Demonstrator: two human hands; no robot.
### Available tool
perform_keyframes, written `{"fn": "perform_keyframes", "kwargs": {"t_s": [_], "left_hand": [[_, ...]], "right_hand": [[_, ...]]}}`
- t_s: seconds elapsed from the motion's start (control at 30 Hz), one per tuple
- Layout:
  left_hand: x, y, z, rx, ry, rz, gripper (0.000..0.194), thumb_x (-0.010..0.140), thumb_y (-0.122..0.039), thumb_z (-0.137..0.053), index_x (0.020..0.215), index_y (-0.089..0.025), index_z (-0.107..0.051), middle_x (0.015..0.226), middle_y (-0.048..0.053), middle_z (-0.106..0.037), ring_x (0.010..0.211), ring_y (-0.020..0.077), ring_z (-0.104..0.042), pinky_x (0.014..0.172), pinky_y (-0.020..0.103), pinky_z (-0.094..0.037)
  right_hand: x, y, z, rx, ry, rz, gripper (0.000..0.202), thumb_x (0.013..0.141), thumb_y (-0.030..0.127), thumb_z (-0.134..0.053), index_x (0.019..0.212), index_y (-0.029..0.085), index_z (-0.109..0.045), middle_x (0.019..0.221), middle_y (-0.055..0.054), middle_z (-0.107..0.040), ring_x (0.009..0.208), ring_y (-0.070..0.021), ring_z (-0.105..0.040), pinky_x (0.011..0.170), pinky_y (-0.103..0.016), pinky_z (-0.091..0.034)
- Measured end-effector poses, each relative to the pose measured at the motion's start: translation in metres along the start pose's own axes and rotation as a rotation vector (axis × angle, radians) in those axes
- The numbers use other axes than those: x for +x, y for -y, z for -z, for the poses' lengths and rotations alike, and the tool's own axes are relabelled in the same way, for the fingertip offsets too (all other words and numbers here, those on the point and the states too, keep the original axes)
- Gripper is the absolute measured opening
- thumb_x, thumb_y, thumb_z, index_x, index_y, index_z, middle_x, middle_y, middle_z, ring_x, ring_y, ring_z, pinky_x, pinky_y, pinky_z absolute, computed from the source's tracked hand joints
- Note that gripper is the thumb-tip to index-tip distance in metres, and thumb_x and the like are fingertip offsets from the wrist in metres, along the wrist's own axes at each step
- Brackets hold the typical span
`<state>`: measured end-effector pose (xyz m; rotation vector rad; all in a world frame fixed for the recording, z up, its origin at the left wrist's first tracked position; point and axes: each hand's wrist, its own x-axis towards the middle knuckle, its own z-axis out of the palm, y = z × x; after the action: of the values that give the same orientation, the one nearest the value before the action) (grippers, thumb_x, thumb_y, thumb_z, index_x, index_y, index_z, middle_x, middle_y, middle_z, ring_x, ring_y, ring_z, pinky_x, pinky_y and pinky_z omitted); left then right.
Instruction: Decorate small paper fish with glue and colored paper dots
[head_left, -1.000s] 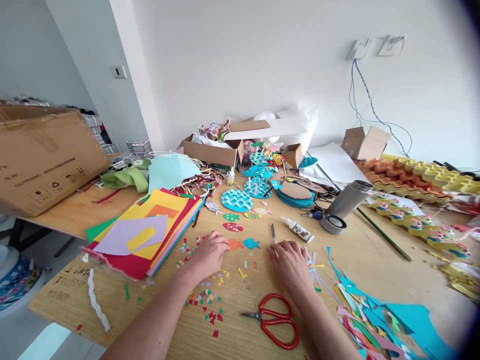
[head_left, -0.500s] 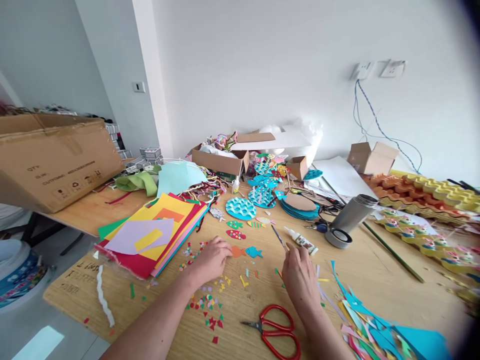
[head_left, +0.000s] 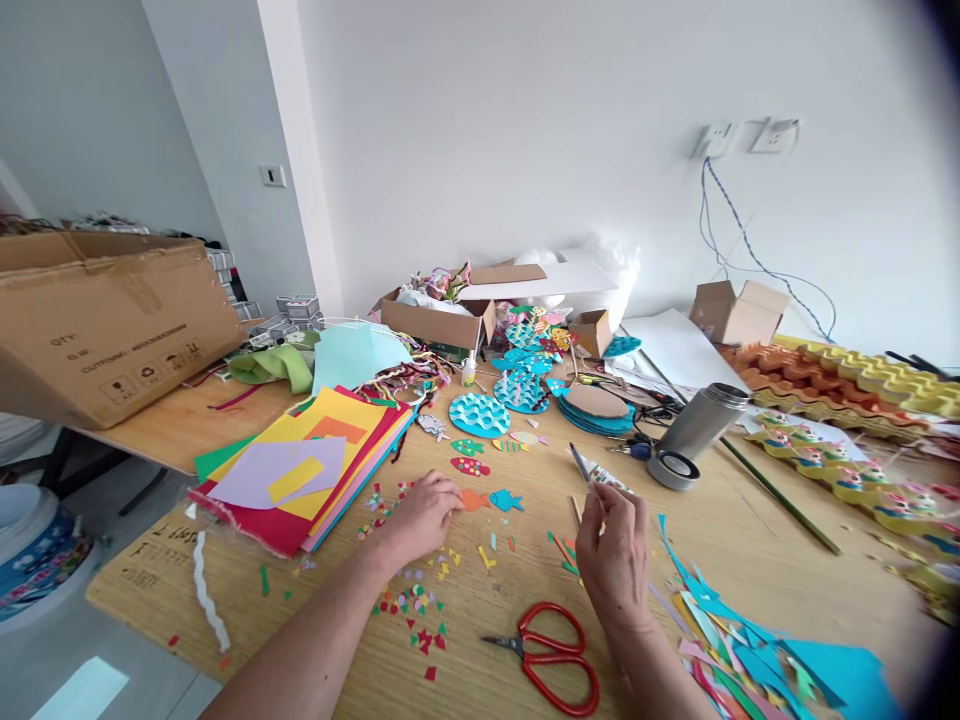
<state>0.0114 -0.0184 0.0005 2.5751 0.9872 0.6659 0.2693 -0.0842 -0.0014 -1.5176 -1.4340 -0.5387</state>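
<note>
My left hand (head_left: pixel 424 515) rests on the wooden table with its fingertips closed on the left end of an orange paper fish (head_left: pixel 474 500). A blue paper fish (head_left: pixel 507 500) lies right beside that one. Pinched in my right hand (head_left: pixel 616 545) is a slim pen-like stick (head_left: pixel 579 464) with a dark, pointed far end; its exact kind is unclear. Just behind it lies a white glue bottle (head_left: pixel 606 476), partly covered. Farther back are a red dotted fish (head_left: pixel 471 467), a green fish (head_left: pixel 468 447) and a striped fish (head_left: pixel 510 446).
Red-handled scissors (head_left: pixel 555 658) lie in front, near small paper confetti (head_left: pixel 412 600). Coloured paper sheets (head_left: pixel 300 470) are stacked at left. Blue paper scraps (head_left: pixel 757 640) lie at right. A metal flask (head_left: pixel 705 420) leans beyond, near a green stick (head_left: pixel 784 495). Blue discs (head_left: pixel 480 415) stand behind.
My right hand has lifted the pen-like stick off the table and moved slightly right, now in front of the glue bottle. My left hand has stayed at the orange fish.
</note>
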Motion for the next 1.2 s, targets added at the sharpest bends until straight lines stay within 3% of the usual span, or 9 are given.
{"fn": "perform_keyframes", "kwargs": {"t_s": [0.13,0.5,0.87,1.2], "left_hand": [[0.000,0.000,-0.001,0.000,-0.013,0.006,0.037,0.078,0.005,-0.050,0.095,-0.019,-0.073,0.099,0.004,-0.071,0.100,0.0193,-0.056,0.091,0.032,-0.049],[0.001,0.007,-0.004,-0.014,-0.104,-0.006,0.039,0.076,0.008,-0.049,0.095,-0.018,-0.072,0.099,0.004,-0.070,0.101,0.0198,-0.055,0.091,0.034,-0.049],[0.004,0.014,0.002,0.016,-0.306,0.041,0.043,0.070,0.012,-0.046,0.091,-0.015,-0.070,0.094,0.006,-0.069,0.096,0.0212,-0.056,0.087,0.036,-0.051],[0.004,0.015,0.002,0.060,-0.343,0.027,0.041,0.071,0.011,-0.046,0.090,-0.016,-0.070,0.093,0.005,-0.068,0.094,0.0208,-0.056,0.086,0.035,-0.051]], "right_hand": [[-0.001,0.003,0.004,0.004,-0.012,0.045,0.014,0.096,0.023,-0.046,0.105,0.016,-0.054,0.087,-0.009,-0.061,0.081,-0.0215,-0.058,0.075,-0.035,-0.044],[0.004,0.010,0.009,-0.001,-0.106,0.202,0.011,0.092,0.015,-0.053,0.104,0.016,-0.054,0.080,-0.006,-0.063,0.069,-0.0177,-0.057,0.068,-0.032,-0.042],[0.007,0.009,0.014,0.055,-0.095,0.246,0.015,0.091,0.010,-0.055,0.105,0.014,-0.054,0.080,-0.006,-0.063,0.069,-0.0175,-0.057,0.068,-0.031,-0.042],[0.002,0.010,0.014,0.087,-0.049,0.217,0.018,0.091,0.011,-0.054,0.108,0.016,-0.053,0.081,-0.005,-0.061,0.069,-0.0176,-0.056,0.067,-0.031,-0.042]]}}
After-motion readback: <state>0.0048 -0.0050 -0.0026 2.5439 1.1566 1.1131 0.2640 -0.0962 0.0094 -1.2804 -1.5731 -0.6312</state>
